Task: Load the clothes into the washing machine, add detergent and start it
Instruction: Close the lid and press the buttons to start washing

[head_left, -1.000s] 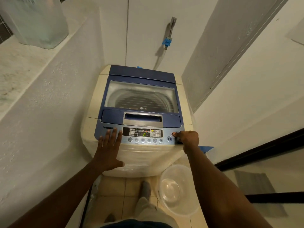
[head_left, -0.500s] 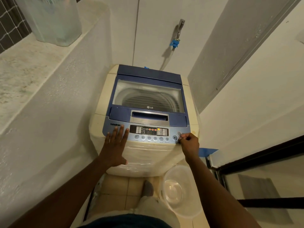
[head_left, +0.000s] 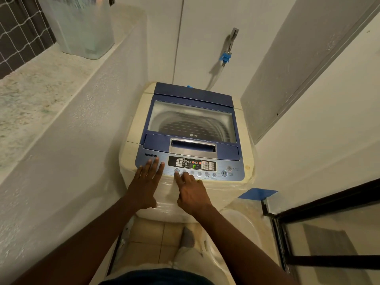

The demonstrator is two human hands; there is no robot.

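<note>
A: What is going on at the washer [head_left: 185, 128]?

B: The lid [head_left: 192, 118] is lying shut and the display [head_left: 193, 166] is glowing green. The right hand [head_left: 192, 195] is pointing, index finger stretched onto the leftmost button [head_left: 176, 170], the other fingers curling under. The left hand [head_left: 146, 185] is lying flat, fingers spread, on the panel's left end.

A: Are the clothes showing?

B: I cannot tell; the lid window is showing only the ribbed drum wall. No detergent is showing either.

A: What is likely to go wrong?

B: The buttons are sitting close together in a row, so a sliding fingertip is risking the neighbouring one and a wrong setting. The start button [head_left: 224, 173] is sitting well apart to the right, so the cycle is probably not running yet. The leaning left palm is also risking a stray press.
</note>
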